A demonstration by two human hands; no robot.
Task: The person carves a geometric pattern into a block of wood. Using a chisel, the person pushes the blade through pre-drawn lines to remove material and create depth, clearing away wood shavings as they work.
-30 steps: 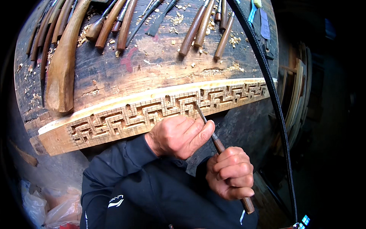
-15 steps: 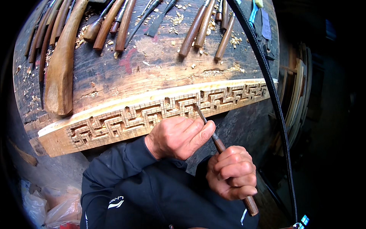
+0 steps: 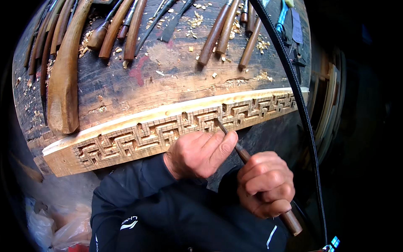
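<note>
Right hand wrapped round the wooden handle of a chisel, butt end poking out below the fist. Left hand pinches the metal shaft, at the near edge of a patterned board that runs out to both sides just beyond it. Blade tip at a recess just past the left fingertips. Step in hand, by the look: paring that recess. Next stroke would call for a firm left pinch, short right-hand push.

The right hand covers part of the chisel; the top edge crops a wooden club.
</note>
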